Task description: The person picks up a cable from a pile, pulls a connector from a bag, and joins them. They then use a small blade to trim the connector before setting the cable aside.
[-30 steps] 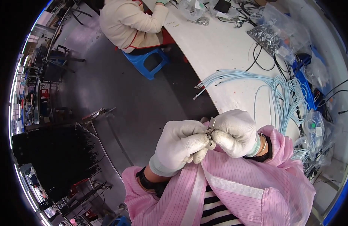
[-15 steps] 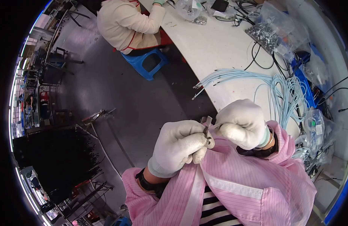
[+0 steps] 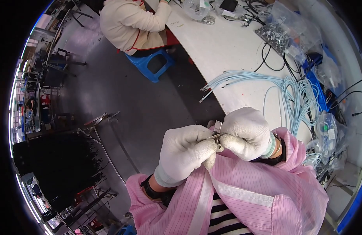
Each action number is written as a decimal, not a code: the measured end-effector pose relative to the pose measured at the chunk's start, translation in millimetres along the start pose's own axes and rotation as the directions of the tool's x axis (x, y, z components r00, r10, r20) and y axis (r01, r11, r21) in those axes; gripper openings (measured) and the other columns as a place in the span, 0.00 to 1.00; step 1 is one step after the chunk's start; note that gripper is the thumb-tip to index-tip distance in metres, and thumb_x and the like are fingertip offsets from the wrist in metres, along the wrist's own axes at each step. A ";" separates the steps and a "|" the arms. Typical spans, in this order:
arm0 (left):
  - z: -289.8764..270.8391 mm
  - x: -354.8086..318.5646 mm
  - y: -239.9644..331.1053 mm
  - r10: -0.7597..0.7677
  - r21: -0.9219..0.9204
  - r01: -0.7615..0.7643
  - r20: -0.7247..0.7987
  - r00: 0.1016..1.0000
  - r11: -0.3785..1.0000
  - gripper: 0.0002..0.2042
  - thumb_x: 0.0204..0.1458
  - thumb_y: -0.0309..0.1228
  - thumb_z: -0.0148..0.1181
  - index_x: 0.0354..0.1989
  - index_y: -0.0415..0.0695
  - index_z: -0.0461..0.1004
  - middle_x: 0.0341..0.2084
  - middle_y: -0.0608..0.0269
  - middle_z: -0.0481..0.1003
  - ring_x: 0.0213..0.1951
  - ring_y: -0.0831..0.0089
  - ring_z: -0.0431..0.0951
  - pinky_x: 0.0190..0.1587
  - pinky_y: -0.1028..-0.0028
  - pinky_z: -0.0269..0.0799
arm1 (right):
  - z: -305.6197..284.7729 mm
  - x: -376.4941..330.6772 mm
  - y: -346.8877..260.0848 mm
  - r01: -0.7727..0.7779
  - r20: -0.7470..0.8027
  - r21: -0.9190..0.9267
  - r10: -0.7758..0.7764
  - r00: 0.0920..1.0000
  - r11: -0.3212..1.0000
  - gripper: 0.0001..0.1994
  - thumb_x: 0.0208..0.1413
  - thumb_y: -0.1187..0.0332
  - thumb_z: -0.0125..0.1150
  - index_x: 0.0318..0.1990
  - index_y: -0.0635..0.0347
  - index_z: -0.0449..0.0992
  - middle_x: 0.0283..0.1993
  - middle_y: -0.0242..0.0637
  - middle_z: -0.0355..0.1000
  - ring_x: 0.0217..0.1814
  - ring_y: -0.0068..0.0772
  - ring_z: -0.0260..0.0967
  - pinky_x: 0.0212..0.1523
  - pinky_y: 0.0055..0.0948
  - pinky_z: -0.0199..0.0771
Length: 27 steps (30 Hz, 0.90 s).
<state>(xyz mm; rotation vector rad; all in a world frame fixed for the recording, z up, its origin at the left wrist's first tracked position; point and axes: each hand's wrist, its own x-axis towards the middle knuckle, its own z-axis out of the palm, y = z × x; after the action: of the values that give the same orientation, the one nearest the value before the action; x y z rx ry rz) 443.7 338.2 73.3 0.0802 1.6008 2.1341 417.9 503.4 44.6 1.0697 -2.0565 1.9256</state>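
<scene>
We see a small grey connector (image 3: pixel 217 126) pinched between the two gloved hands, held up close to the chest, above the pink striped coat (image 3: pixel 263 192) and off the near edge of the white tabletop (image 3: pixel 228 51). The right hand (image 3: pixel 247 133) has its grip closed around the connector, with the little piece poking up from the fingertips. The left hand (image 3: pixel 186 150) is also closed, holding a thin metal tool (image 3: pixel 213 136) whose tip meets the connector; we cannot tell exactly what kind of tool it is. The two hands touch each other at the fingertips. Both wear white knit gloves, and a dark band (image 3: pixel 153 192) sits on the left wrist.

Just beyond the right hand, a bundle of pale blue cables (image 3: pixel 263 80) lies across the tabletop, its ends fanned out toward the edge and the rest looping off to the right. Farther back lie black wires (image 3: pixel 271 58) and clear plastic bags of small parts (image 3: pixel 290 31). At the far end of the tabletop another person in a cream top (image 3: pixel 130 23) sits on a blue stool (image 3: pixel 149 64), well apart from us.
</scene>
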 end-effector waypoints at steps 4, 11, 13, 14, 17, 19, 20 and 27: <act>0.3 -0.8 0.5 -0.031 -0.049 0.031 0.001 1.000 0.998 0.07 0.41 0.17 0.41 0.21 0.29 0.67 0.07 0.58 0.65 0.07 0.81 0.57 0.10 0.81 0.48 | 4.4 -2.0 -0.2 -0.040 -0.026 0.099 0.043 0.999 0.994 0.09 0.47 0.74 0.54 0.16 0.61 0.69 0.13 0.35 0.64 0.12 0.31 0.61 0.12 0.25 0.57; -6.3 -2.7 2.1 -0.091 -0.084 0.098 0.085 0.992 0.992 0.07 0.48 0.22 0.47 0.23 0.34 0.71 0.11 0.65 0.68 0.13 0.85 0.64 0.15 0.85 0.54 | 2.2 -2.2 -3.1 -0.092 0.043 0.107 0.088 0.995 0.990 0.11 0.48 0.72 0.54 0.15 0.61 0.69 0.12 0.35 0.63 0.11 0.33 0.61 0.12 0.26 0.57; -6.1 -2.7 2.3 -0.101 -0.070 0.108 0.088 0.991 0.992 0.07 0.48 0.22 0.47 0.23 0.34 0.71 0.11 0.65 0.68 0.13 0.85 0.64 0.15 0.85 0.54 | -1.6 -2.0 -3.4 -0.095 0.064 0.091 0.089 0.994 0.991 0.11 0.48 0.72 0.54 0.15 0.61 0.68 0.11 0.35 0.63 0.11 0.33 0.61 0.12 0.26 0.57; -6.2 -2.6 2.1 -0.093 -0.066 0.099 0.095 0.991 0.993 0.07 0.48 0.22 0.47 0.23 0.34 0.71 0.11 0.65 0.68 0.13 0.86 0.64 0.15 0.85 0.54 | -5.3 -0.3 -5.1 -0.107 0.119 0.057 0.100 0.988 0.993 0.11 0.48 0.72 0.54 0.15 0.62 0.68 0.11 0.36 0.63 0.11 0.34 0.61 0.12 0.26 0.57; -6.5 -1.3 2.4 -0.076 -0.057 0.083 0.111 0.991 0.995 0.07 0.48 0.22 0.47 0.24 0.34 0.70 0.11 0.65 0.69 0.13 0.86 0.63 0.15 0.85 0.54 | -15.7 7.1 -7.4 -0.125 0.223 -0.015 0.125 0.967 0.992 0.11 0.48 0.72 0.54 0.15 0.62 0.68 0.10 0.36 0.62 0.11 0.35 0.61 0.12 0.26 0.57; -7.8 0.3 4.2 -0.152 -0.012 0.155 0.142 0.978 0.988 0.07 0.49 0.24 0.46 0.25 0.34 0.70 0.12 0.65 0.69 0.13 0.86 0.63 0.15 0.86 0.54 | -22.0 13.7 -4.8 -0.206 0.335 0.076 0.170 0.927 0.976 0.11 0.48 0.71 0.54 0.16 0.63 0.68 0.10 0.36 0.62 0.10 0.34 0.60 0.12 0.25 0.57; -8.0 0.9 4.8 -0.190 0.012 0.190 0.155 0.970 0.982 0.08 0.49 0.24 0.46 0.26 0.34 0.70 0.12 0.65 0.69 0.13 0.87 0.62 0.15 0.86 0.54 | -23.5 15.0 -4.2 -0.250 0.392 0.117 0.186 0.901 0.961 0.12 0.48 0.71 0.54 0.16 0.64 0.68 0.10 0.36 0.61 0.10 0.33 0.60 0.12 0.24 0.57; -6.5 5.2 0.0 -0.156 -0.047 0.161 0.102 0.983 0.986 0.10 0.49 0.23 0.40 0.32 0.29 0.67 0.12 0.62 0.67 0.09 0.86 0.56 0.13 0.85 0.52 | -20.1 0.9 2.8 -0.333 0.053 0.463 0.349 0.936 0.822 0.09 0.49 0.70 0.54 0.21 0.66 0.69 0.15 0.34 0.66 0.13 0.21 0.61 0.14 0.19 0.56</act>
<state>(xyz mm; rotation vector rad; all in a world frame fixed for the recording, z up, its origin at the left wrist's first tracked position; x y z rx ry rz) 437.0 334.4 70.0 0.0375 1.4423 2.0189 408.3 521.2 46.3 0.7557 -1.9145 2.6995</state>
